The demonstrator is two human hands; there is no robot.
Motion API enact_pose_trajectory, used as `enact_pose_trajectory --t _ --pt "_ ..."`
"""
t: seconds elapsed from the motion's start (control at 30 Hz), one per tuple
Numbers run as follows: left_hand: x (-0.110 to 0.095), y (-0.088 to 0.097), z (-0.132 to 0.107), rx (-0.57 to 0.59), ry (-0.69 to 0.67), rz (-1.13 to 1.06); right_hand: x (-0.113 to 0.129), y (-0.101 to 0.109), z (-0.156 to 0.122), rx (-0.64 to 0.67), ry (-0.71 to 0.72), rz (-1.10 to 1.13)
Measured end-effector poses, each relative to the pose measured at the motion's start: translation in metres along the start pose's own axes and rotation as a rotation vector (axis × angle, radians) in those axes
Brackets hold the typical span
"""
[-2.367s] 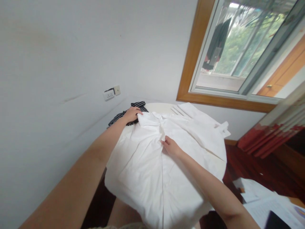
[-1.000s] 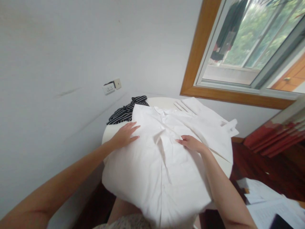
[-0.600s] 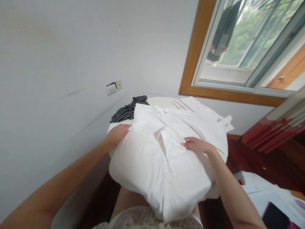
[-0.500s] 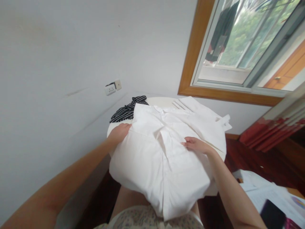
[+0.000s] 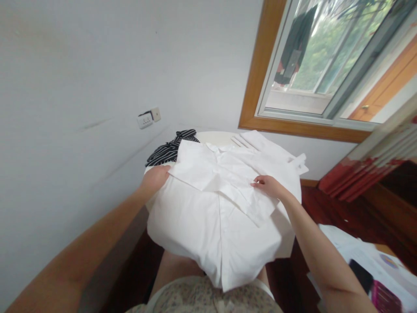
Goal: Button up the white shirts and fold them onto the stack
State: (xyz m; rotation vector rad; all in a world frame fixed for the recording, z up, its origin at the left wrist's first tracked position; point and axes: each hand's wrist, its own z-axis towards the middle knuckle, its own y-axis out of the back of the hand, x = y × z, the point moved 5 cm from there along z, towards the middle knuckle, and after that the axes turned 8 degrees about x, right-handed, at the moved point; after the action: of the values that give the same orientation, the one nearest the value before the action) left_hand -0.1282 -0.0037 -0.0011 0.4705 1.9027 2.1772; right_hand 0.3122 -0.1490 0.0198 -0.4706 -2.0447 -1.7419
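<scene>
A white button-up shirt [image 5: 192,217] lies spread over a round table [image 5: 215,137], its collar toward the wall and its hem hanging over the near edge toward my lap. One sleeve [image 5: 195,167] is laid across the shirt's front from left to right. At the left side, my left hand [image 5: 158,177] is closed on the shirt's edge by the sleeve fold, fingertips partly hidden. Over the right half, my right hand [image 5: 267,186] pinches the fabric of the sleeve.
Black-and-white striped cloth [image 5: 169,148] lies at the table's back left. Folded white clothing [image 5: 267,145] sits at the back right. Papers [image 5: 355,248], a dark phone [image 5: 361,274] and a magenta-edged item [image 5: 386,298] are at lower right. Wall and window frame [image 5: 302,130] stand behind.
The sleeve has been drawn out flatter across the shirt's front, and its loose end now lies lower right. My right hand has shifted slightly up over the fabric; my left stays at the edge.
</scene>
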Motion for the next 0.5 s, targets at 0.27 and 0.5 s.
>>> enact_pose_trajectory --t 0.27,0.5 --pt "0.003 -0.011 -0.005 -0.107 0.004 -0.044 -0.028 -0.013 -0.008 0.123 -0.112 -0.224" --pt "0.004 -0.016 -0.005 -0.137 -0.024 0.025 -0.021 -0.029 -0.037 -0.018 -0.27 -0.443"
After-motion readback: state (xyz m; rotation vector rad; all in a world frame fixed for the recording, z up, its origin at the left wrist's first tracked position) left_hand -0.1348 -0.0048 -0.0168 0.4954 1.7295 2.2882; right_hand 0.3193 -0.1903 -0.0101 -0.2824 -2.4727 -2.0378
